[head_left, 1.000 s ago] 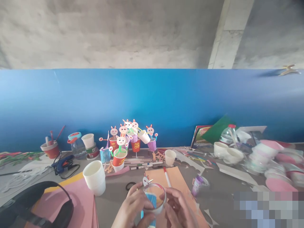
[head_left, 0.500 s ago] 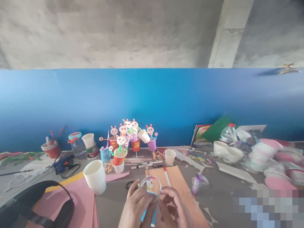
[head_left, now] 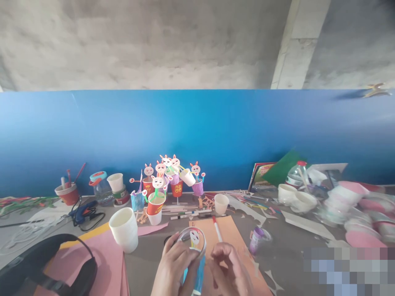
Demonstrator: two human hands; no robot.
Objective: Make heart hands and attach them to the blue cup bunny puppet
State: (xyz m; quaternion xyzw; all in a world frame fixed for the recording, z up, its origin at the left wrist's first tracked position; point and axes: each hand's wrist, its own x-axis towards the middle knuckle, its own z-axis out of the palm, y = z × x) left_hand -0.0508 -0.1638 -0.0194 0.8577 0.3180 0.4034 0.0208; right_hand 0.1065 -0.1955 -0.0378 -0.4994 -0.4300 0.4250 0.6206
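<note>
My left hand (head_left: 177,263) grips a pale ring (head_left: 203,241) that looks like a roll of tape. Through the ring shows a white rabbit face (head_left: 195,237) with pink ears. Below it lies a blue-coloured paper piece (head_left: 200,273), partly covered by my left fingers. My right hand (head_left: 230,269) is just right of the ring and apart from it, over the orange paper (head_left: 243,255). Its fingers are curled together, and whatever they may hold is hidden. A red-capped white marker (head_left: 217,228) lies beyond my right hand.
Rabbit figures in paper cups (head_left: 156,201) stand at the back. White cups (head_left: 123,230) and headphones (head_left: 88,267) are at left, with a glue gun (head_left: 83,213) behind. A small purple cup (head_left: 256,240) lies right. Cups and a bottle (head_left: 296,174) crowd the far right.
My right hand has come away from the ring, leaving a gap. The ring has shifted slightly left and tilted in my left hand.
</note>
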